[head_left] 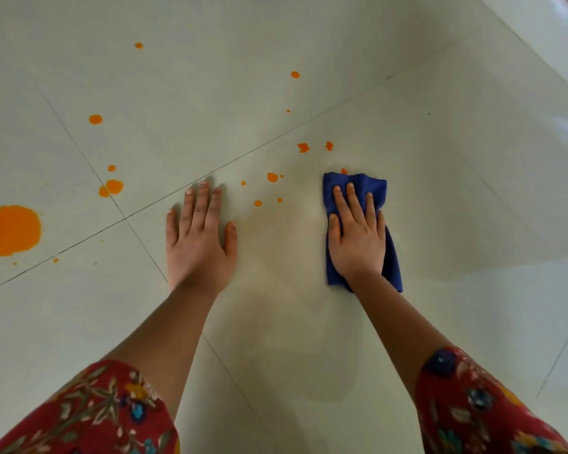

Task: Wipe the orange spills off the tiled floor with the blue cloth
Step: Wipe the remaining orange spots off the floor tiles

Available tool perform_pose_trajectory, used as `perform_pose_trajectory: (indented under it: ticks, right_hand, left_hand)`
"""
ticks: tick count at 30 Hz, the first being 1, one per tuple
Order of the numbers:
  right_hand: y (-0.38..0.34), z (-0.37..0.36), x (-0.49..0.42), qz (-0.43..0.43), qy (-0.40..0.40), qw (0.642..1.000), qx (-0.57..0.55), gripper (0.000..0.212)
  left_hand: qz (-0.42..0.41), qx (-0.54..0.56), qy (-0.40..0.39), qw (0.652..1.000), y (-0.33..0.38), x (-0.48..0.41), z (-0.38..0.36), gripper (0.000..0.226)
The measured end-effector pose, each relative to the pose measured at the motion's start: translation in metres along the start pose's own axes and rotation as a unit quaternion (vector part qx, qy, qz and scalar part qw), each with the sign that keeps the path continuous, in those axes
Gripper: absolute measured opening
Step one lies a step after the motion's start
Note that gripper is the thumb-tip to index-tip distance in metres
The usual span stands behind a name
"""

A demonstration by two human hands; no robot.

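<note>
A folded blue cloth (376, 188) lies on the pale tiled floor (309, 322), and my right hand (358, 237) presses flat on it with straight fingers. My left hand (199, 240) rests flat on the bare tile to the left, fingers spread. Orange spills dot the floor: a large round puddle (10, 230) at the far left, a pair of joined blobs (112, 187), small drops (272, 177) between my hands, and two ragged spots (303, 147) just beyond the cloth. A sliver of orange (344, 171) shows at the cloth's far edge.
Dark grout lines (145, 208) cross the tiles diagonally. More orange drops (95, 119) lie farther out, up to the far left (138, 45) and centre (295, 74). Red floral sleeves (95, 414) cover my upper arms at the bottom corners.
</note>
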State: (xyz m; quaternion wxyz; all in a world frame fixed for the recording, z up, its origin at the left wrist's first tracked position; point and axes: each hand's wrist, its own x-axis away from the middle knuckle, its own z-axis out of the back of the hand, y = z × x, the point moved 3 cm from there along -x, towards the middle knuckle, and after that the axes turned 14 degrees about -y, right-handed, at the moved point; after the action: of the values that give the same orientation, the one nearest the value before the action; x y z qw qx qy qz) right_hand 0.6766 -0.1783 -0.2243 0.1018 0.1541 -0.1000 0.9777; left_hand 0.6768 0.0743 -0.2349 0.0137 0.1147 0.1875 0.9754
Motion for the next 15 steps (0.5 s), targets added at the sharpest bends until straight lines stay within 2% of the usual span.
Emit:
perform_pose_trajectory:
  ticks: [3,4,8,10,12,15]
  right_hand:
    - [0.012,-0.002,0.028,0.093,-0.023,0.995,0.022,0.055]
    - [0.022,-0.001,0.035,0.095,-0.025,0.995,0.02,0.054]
    - [0.033,0.014,-0.016,-0.043,0.006,0.999,-0.023,0.053]
    - [0.01,0.021,-0.054,-0.066,0.012,0.997,-0.04,0.052]
    - [-0.014,0.022,-0.068,-0.015,0.007,0.999,-0.029,0.053]
    - [-0.017,0.012,-0.031,0.111,-0.012,0.994,0.015,0.054]
  left_hand:
    - [0.0,-0.006,-0.004,1.0,0.001,0.0,0.0,0.059]
    - [0.0,-0.008,-0.005,1.0,0.001,0.0,0.0,0.06]
    - [0.005,-0.006,-0.005,1.0,0.002,0.0,0.001,0.062]
    - [0.007,-0.007,0.0,1.0,0.003,0.001,0.001,0.062]
    - [0.01,-0.009,0.003,1.0,0.004,0.001,0.001,0.062]
    - [0.014,-0.012,-0.004,1.0,0.003,0.001,0.003,0.062]
